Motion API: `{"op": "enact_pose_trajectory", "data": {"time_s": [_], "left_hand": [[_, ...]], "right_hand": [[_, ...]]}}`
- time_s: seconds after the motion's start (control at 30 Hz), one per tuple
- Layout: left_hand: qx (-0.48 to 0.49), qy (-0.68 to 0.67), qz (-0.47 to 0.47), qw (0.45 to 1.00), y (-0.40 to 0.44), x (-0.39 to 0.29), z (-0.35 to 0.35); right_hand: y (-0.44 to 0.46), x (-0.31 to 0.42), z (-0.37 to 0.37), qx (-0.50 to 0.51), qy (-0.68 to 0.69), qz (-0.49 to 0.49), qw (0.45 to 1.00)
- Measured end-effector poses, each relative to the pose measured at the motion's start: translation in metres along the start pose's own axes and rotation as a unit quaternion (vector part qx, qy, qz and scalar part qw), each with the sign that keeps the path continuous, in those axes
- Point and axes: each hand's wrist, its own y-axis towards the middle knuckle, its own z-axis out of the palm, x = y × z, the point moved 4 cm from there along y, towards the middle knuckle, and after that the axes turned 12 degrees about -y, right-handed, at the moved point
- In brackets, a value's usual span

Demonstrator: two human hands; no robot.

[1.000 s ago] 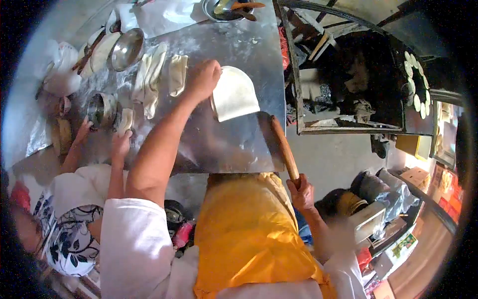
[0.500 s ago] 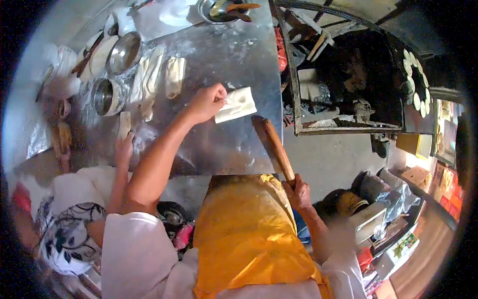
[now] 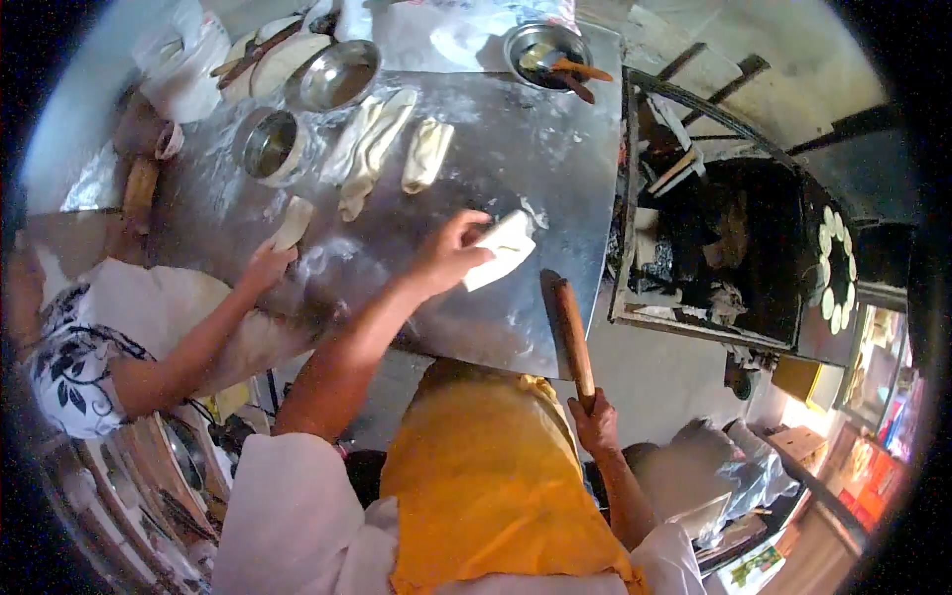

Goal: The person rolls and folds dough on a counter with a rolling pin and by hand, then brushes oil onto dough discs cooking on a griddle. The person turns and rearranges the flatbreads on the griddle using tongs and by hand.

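My left hand grips the near-left edge of a flat, folded piece of dough, its thumb and fingers closed around that edge. The dough tilts up on the floured metal table. Wrapped around one end of a wooden rolling pin is my right hand, at the table's near-right edge. The pin's far end reaches over the tabletop. A rolled dough piece and longer dough strips lie beyond my left hand.
At left, a co-worker's hand holds a pale flat piece. Two metal bowls stand behind it. A bowl with wooden-handled tools sits at the far edge. Right of the table is a dark metal-framed stove with a ring of pale rounds.
My left hand has shifted its grip and the dough has turned, its edge lifting. My right hand still holds the rolling pin, now more upright in view. The camera view has swung left.
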Motion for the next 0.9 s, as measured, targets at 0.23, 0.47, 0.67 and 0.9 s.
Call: {"op": "enact_pose_trajectory", "data": {"time_s": [0.23, 0.47, 0.67, 0.9], "left_hand": [[-0.194, 0.095, -0.038, 0.976, -0.086, 0.061, -0.141], [-0.033, -0.089, -0.057, 0.994, -0.008, -0.026, -0.012], [-0.072, 0.29, 0.113, 0.948, 0.097, 0.036, 0.049], [-0.136, 0.326, 0.122, 0.927, 0.063, 0.043, -0.006]], "right_hand": [[0.022, 0.01, 0.002, -0.003, -0.031, -0.033, 0.999], [0.017, 0.014, 0.007, 0.014, -0.088, -0.003, 0.996], [-0.009, 0.003, 0.003, 0.023, -0.039, 0.02, 0.999], [-0.007, 0.002, 0.013, -0.004, -0.049, 0.051, 0.997]]}}
